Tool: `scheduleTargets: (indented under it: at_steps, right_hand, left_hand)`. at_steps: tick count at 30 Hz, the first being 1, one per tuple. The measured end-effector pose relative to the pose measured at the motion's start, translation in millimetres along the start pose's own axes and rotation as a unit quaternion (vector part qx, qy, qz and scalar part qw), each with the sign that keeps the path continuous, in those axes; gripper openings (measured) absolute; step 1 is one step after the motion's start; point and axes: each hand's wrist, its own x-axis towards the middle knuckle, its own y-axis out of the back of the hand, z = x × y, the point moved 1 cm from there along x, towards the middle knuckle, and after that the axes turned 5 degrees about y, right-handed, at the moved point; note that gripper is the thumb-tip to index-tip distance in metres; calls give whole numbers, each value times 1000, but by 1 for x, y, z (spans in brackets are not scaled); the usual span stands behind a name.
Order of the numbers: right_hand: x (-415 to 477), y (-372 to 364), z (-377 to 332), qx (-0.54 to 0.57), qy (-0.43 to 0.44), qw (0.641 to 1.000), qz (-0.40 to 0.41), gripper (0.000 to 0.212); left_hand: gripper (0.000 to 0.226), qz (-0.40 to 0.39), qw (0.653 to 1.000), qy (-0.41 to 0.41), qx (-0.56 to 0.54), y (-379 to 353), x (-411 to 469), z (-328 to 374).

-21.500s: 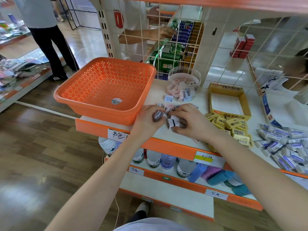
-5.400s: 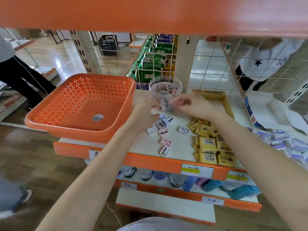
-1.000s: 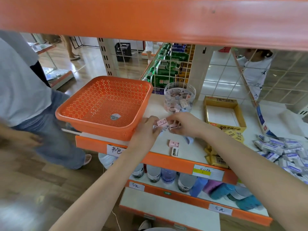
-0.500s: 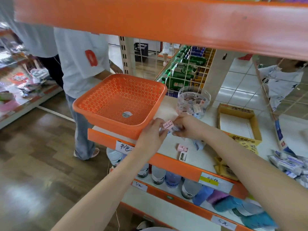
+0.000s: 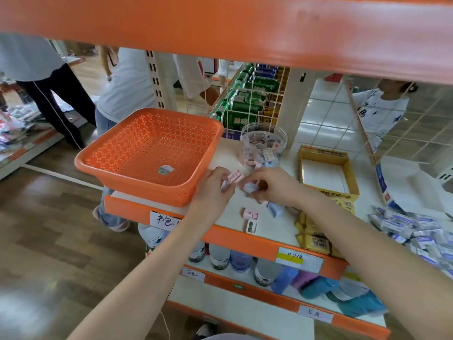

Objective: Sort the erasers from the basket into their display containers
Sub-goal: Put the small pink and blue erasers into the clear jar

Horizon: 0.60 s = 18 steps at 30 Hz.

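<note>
Both hands have been brought back from the clear jar (image 5: 263,146) to the shelf (image 5: 277,229) beside the orange basket (image 5: 152,153). A pink eraser (image 5: 235,176) is gripped in the curled left hand (image 5: 215,190); a pale eraser (image 5: 250,186) is pinched by the right hand (image 5: 272,186). Three loose erasers (image 5: 251,213) are left near the shelf edge.

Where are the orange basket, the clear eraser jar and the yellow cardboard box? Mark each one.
orange basket (image 5: 152,191), head view, front wall.
clear eraser jar (image 5: 263,158), head view, front wall.
yellow cardboard box (image 5: 323,151), head view, printed back wall.
</note>
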Motion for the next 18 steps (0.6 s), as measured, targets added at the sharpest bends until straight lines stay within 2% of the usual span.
scheduleTargets:
  at_steps: [7, 10, 14, 18]
  right_hand:
    - [-3, 21, 0, 5, -30, 999, 35, 40]
    - [-6, 30, 5, 16, -49, 996, 66, 39]
    - [-7, 54, 11, 46, -90, 987, 125, 36]
    - [0, 72, 24, 85, -132, 960, 233, 36]
  left_hand:
    - [21, 14, 1000, -10, -23, -4, 8, 4]
    - [18, 49, 997, -51, -9, -5, 14, 14]
    - [20, 62, 996, -62, -15, -1, 28, 41]
    - [26, 44, 997, -65, -23, 2, 57, 69]
